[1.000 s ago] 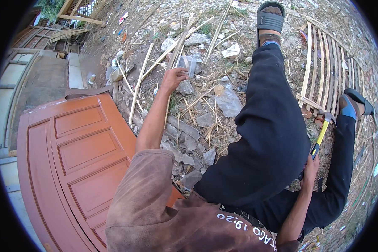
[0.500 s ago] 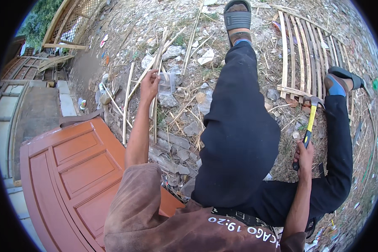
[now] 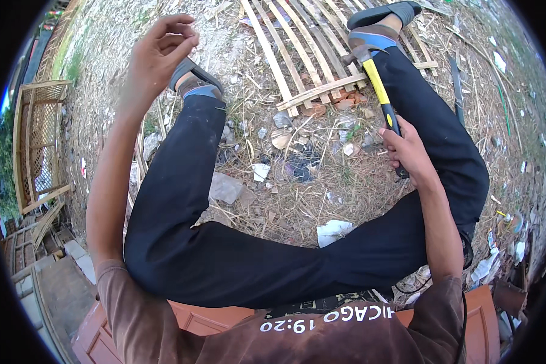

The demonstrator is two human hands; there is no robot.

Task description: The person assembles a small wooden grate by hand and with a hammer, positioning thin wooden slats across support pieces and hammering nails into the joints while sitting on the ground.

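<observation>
A claw hammer (image 3: 375, 80) with a yellow and black handle is gripped in my right hand (image 3: 408, 147). Its metal head points away from me, close to my right ankle and the near end of a slatted wooden panel (image 3: 320, 91). My left hand (image 3: 158, 57) is raised above my left foot, thumb and fingertips drawn together in a pinch. Anything between those fingertips is too small to name. The panel's pale, narrow slats run away from me, joined by a crosspiece at the near end.
Brownish-orange panelled boards (image 3: 209, 316) lie beneath and behind me. Stones, dry straw and paper scraps (image 3: 333, 232) litter the ground between my legs. A lattice frame (image 3: 42, 142) stands at the far left. Broken bricks (image 3: 346, 101) lie by the slatted panel.
My view has swung right, toward the slatted panel. My left hand has left the clear plastic container and come up; my left leg is bent in. The hammer stays in my right hand.
</observation>
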